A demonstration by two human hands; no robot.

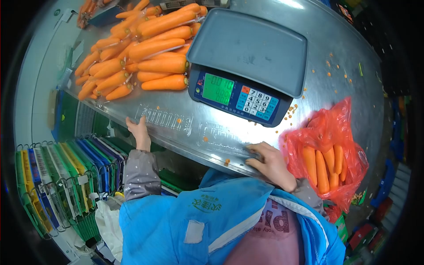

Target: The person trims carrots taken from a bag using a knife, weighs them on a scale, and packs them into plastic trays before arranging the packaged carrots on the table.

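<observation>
My left hand (138,131) is at the table's front edge, fingers apart, beside a clear plastic tray (165,122) lying flat. Near the right end of a second clear tray (221,139) is my right hand (265,160), its thumb and fingers spread apart at the tray's edge. Behind the trays stands a weighing scale (238,95) with a bare grey pan and a lit green display. To the right of my right hand, a red plastic bag (349,154) lies open with several carrots (323,176) inside.
A large pile of carrots (161,48), some in clear wrapping, covers the back left of the metal table (340,53). Small orange scraps lie around the scale. Folded green, yellow and blue crates (66,176) stand below at the left.
</observation>
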